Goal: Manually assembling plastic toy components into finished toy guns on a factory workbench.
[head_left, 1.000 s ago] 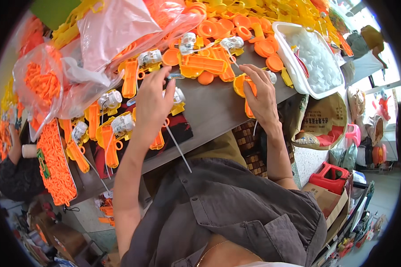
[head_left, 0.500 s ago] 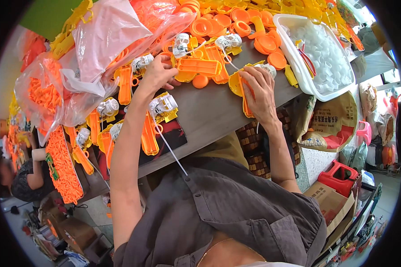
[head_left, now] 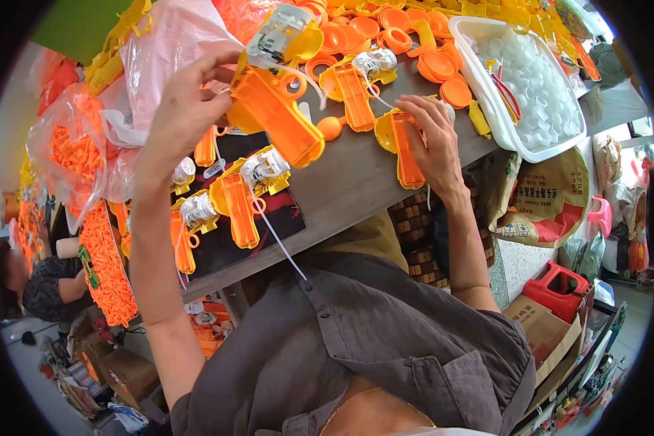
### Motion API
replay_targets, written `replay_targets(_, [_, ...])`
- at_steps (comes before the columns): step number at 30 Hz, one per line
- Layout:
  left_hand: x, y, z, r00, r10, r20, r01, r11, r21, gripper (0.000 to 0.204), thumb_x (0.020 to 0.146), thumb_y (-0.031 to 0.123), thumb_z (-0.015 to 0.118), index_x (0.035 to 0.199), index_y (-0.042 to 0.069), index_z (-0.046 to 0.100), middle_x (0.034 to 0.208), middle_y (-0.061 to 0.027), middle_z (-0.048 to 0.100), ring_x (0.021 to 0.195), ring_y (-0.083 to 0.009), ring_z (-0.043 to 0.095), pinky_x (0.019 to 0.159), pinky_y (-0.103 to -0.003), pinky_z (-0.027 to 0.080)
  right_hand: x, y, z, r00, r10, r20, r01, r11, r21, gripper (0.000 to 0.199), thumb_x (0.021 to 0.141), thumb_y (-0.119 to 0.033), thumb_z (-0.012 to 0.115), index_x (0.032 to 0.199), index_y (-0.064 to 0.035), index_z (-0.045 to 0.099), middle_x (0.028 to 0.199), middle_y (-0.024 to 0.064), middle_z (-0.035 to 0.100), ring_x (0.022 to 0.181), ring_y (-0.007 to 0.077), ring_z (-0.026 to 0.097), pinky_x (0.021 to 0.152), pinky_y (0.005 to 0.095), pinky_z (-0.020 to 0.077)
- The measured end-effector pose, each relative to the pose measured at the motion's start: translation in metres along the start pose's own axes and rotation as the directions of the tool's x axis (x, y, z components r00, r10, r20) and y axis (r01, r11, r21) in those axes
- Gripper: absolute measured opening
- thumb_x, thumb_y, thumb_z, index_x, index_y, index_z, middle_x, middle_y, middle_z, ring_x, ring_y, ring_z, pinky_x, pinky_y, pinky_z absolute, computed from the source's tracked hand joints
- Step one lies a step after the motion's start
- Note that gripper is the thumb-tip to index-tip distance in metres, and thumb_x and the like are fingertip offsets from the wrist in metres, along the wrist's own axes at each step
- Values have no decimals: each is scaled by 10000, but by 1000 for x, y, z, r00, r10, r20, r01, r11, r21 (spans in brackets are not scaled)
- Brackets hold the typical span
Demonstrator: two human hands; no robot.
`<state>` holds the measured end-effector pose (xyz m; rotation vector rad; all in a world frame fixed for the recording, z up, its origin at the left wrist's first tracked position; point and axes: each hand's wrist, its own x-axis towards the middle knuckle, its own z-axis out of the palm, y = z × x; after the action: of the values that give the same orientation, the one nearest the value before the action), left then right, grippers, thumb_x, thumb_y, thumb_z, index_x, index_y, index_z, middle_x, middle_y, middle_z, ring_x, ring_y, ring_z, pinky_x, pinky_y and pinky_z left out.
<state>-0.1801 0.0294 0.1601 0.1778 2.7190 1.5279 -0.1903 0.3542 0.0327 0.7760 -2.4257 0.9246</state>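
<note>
My left hand (head_left: pixel 187 102) grips a toy gun half (head_left: pixel 276 120), an orange and yellow plastic shell with a white mechanism (head_left: pixel 282 33) at its upper end and a thin white tube hanging from it. It is held up above the table, tilted. My right hand (head_left: pixel 434 138) is curled over another toy gun half (head_left: pixel 409 161) at the table's near edge, covering most of its white mechanism. Between the hands lies a similar half (head_left: pixel 357 98), with an orange ball (head_left: pixel 330 128) beside it. More halves (head_left: pixel 240 211) rest below my left hand on a dark mat (head_left: pixel 287 218).
A white tub (head_left: pixel 461 87) of translucent caps, with red-handled pliers (head_left: pixel 506 98) in it, stands at the right. Round orange parts (head_left: pixel 436 67) are heaped at the back. Plastic bags (head_left: pixel 73 171) and a tray of small orange pieces (head_left: pixel 105 269) line the left. A co-worker (head_left: pixel 47 291) sits at far left.
My left hand has taken hold of a toy gun half and raised it off the table, shifting left with it. My right hand stays on the other half, nearly unmoved.
</note>
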Motion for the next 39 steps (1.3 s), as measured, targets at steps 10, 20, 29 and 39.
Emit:
replay_targets(10, [32, -83, 13, 958, 252, 138, -285, 768, 573, 444, 791, -10, 496, 1228, 43, 555, 1029, -130, 662, 904, -269, 664, 742, -369, 525, 24, -14, 44, 984, -80, 162, 98, 990, -102, 305, 835, -86, 642, 1138, -69, 623, 1235, 82, 564, 1193, 280, 498, 1025, 419, 368])
replay_targets(20, [77, -96, 43, 947, 284, 149, -290, 559, 777, 407, 807, 8, 490, 1199, 81, 574, 959, -206, 667, 907, -372, 635, 780, -477, 500, 30, -8, 52, 993, 54, 110, -14, 941, -338, 276, 809, -100, 610, 1082, -79, 640, 1212, 66, 565, 1190, 265, 492, 1014, 429, 374])
replay_targets(29, [56, -105, 54, 954, 259, 152, -288, 647, 706, 437, 821, -41, 442, 1235, 47, 547, 1034, -229, 651, 875, -406, 639, 766, -481, 499, 37, 10, 68, 984, 153, -89, -173, 937, -302, 147, 823, -145, 628, 945, -78, 677, 1085, 38, 612, 1091, 256, 525, 978, 438, 380])
replay_targets(39, [27, -54, 78, 911, 406, -75, -204, 600, 773, 329, 880, 55, 542, 1208, 66, 569, 1107, -152, 617, 952, -341, 628, 770, -431, 506, 36, 10, -10, 954, 4, -301, -32, 995, -90, 328, 805, -53, 680, 1128, -57, 629, 1124, 127, 641, 1072, 283, 595, 927, 390, 461])
